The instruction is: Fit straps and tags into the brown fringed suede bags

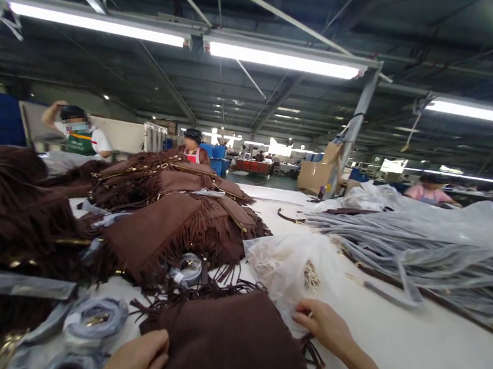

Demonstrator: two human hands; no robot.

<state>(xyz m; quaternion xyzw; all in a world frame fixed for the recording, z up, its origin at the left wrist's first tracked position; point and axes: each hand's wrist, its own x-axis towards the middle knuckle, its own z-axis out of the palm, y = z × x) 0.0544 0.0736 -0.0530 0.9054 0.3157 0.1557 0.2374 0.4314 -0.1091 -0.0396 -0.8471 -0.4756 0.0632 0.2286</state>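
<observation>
A dark brown fringed bag (pixel 228 345) lies in front of me on the white table, its fringe showing at the far and right edges. My left hand (pixel 135 363) is closed on the bag's left edge, with thumb and fingers close together. Just off the right edge, my right hand (pixel 325 326) has its fingers curled in a pinch beside the fringe; what they hold, if anything, is hidden. Beyond those fingertips sits a clear plastic bag (pixel 276 260) with pale, string-like pieces inside.
Brown fringed bags with gold zips are heaped (pixel 158 229) ahead and left. Coiled, wrapped straps (pixel 95 318) lie at left. Long grey-wrapped straps (pixel 367 242) cover the table's right side. Several people work farther off, one in a green apron (pixel 80 143). A cardboard box (pixel 316 174) stands behind.
</observation>
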